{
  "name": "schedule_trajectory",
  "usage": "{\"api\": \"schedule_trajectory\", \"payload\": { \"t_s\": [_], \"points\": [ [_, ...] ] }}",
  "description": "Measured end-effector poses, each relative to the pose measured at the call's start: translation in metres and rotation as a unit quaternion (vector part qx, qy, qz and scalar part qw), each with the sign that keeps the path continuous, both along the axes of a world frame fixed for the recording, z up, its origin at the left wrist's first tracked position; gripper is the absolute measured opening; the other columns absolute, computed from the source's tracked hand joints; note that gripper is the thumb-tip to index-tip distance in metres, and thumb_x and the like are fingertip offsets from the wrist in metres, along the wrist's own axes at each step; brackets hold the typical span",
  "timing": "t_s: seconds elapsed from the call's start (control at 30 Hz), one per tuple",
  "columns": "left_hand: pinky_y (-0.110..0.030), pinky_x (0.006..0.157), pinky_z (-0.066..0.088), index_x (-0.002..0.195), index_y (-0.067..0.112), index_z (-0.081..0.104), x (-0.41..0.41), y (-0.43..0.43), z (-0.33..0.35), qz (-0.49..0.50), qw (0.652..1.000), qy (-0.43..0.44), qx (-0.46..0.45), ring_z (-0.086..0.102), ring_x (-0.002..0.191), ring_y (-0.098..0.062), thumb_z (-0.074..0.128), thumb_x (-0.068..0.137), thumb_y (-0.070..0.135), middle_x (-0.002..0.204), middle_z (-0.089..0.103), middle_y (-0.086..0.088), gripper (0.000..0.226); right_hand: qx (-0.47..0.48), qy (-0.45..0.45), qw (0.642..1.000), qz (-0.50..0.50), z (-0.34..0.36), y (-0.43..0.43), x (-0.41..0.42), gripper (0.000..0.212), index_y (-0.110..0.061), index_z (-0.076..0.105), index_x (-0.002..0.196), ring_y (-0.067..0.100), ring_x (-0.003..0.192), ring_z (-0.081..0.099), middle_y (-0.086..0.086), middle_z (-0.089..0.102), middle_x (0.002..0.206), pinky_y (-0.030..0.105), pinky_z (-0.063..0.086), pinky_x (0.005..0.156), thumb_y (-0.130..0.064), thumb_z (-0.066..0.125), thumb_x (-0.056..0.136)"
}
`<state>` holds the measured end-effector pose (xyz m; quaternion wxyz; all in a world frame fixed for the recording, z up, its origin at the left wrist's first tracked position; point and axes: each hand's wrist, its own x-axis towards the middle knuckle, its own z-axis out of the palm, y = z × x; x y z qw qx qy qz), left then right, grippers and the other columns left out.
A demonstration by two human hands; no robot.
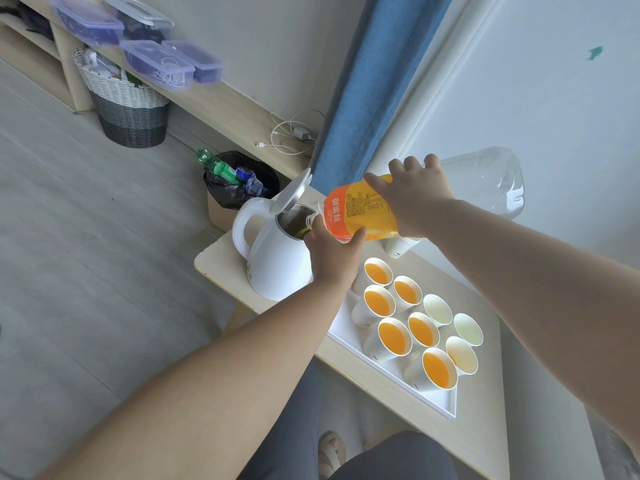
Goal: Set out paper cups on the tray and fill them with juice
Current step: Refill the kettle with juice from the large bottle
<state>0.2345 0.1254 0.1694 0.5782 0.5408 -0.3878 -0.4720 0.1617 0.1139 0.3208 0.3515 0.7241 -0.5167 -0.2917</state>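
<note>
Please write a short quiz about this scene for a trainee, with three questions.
1. How many cups on the tray hold juice?
2. True or false: the kettle has its lid closed.
3. What grips the bottle? A) only the left hand B) only the right hand C) both

Key: 1) six; 2) false; 3) C
</note>
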Motion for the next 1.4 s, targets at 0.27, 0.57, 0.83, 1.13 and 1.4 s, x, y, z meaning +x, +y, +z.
{"api": "schedule_trajectory", "payload": {
  "t_s": [0.27,0.57,0.83,1.13,1.4],
  "points": [
    [-0.034,0.087,0.054,0.134,0.013,0.041,0.002,0.002,0.001,-0.002,1.000,0.008,0.006,0.059,0.108,-0.025,0.067,0.066,0.050,0.126,0.055,-0.013,0.081,0.005,0.013,1.000,0.007,0.001,-0.001,0.005,0.087,-0.029,0.011,0.148,0.029,0.120,0.042,0.012,0.039,0.134,0.043,0.033,0.098,-0.038,0.066,0.081],
    [-0.037,0.088,0.054,0.133,0.013,0.042,0.007,0.005,0.002,-0.002,1.000,-0.003,0.014,0.057,0.110,-0.026,0.069,0.069,0.046,0.125,0.056,-0.012,0.078,0.005,0.018,1.000,0.010,-0.005,-0.003,0.006,0.093,-0.031,0.007,0.149,0.029,0.123,0.040,0.011,0.038,0.136,0.043,0.032,0.101,-0.041,0.069,0.080],
    [-0.042,0.089,0.054,0.131,0.010,0.044,0.012,0.011,0.008,-0.007,1.000,-0.006,0.021,0.057,0.109,-0.027,0.065,0.062,0.051,0.123,0.057,-0.013,0.082,0.011,0.005,1.000,0.002,-0.010,-0.005,0.004,0.096,-0.030,0.005,0.150,0.029,0.125,0.038,0.012,0.036,0.138,0.044,0.032,0.102,-0.040,0.070,0.079],
    [-0.034,0.093,0.049,0.140,0.013,0.038,0.021,0.008,0.002,-0.017,0.997,-0.078,0.012,0.055,0.112,-0.025,0.071,0.081,0.032,0.128,0.050,-0.013,0.070,0.040,-0.120,0.990,-0.066,-0.033,-0.001,-0.011,0.096,-0.030,0.011,0.149,0.028,0.119,0.045,0.009,0.042,0.131,0.042,0.037,0.095,-0.037,0.070,0.075],
    [-0.021,0.099,0.033,0.144,0.014,0.035,0.043,0.016,0.015,-0.016,0.981,-0.189,-0.039,0.037,0.133,-0.021,0.066,0.086,0.032,0.144,0.038,-0.009,0.068,0.229,-0.465,0.812,-0.267,-0.068,0.003,-0.025,0.105,-0.022,0.054,0.118,0.022,0.095,0.063,-0.002,0.064,0.101,0.037,0.056,0.079,-0.054,0.081,0.021]
  ]
}}
